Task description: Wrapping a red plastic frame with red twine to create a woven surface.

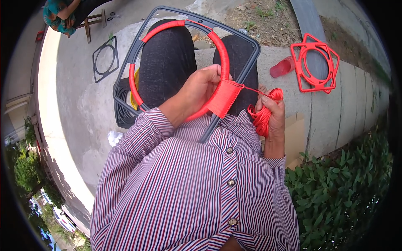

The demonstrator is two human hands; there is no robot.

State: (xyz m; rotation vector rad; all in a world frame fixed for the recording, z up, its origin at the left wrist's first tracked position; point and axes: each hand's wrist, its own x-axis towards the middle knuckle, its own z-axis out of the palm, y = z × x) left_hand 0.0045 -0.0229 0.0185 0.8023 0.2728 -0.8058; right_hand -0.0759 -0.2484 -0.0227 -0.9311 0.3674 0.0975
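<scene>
Across my lap leans a dark grey square frame [142, 33] with rounded corners and a large ring inside it. Red cord [220, 50] wraps the ring in several stretches, with bare grey gaps between. On the right, a broad band of red strands [225, 98] spans from the ring to the frame's side bar. My left hand [194, 90] grips the ring just left of this band, its fingertips partly hidden behind it. Off to the right, my right hand [274, 115] is closed round a bundle of red cord [263, 119]. One strand runs taut between bundle and band.
Two red frames [315, 79] lie overlapped on the concrete at right, beside a red cup-like object [282, 67]. At left are a dark frame [105, 59] and coiled dark material [123, 102]. A person [63, 16] sits by a wooden stool [88, 27]. Bushes [335, 196] stand lower right.
</scene>
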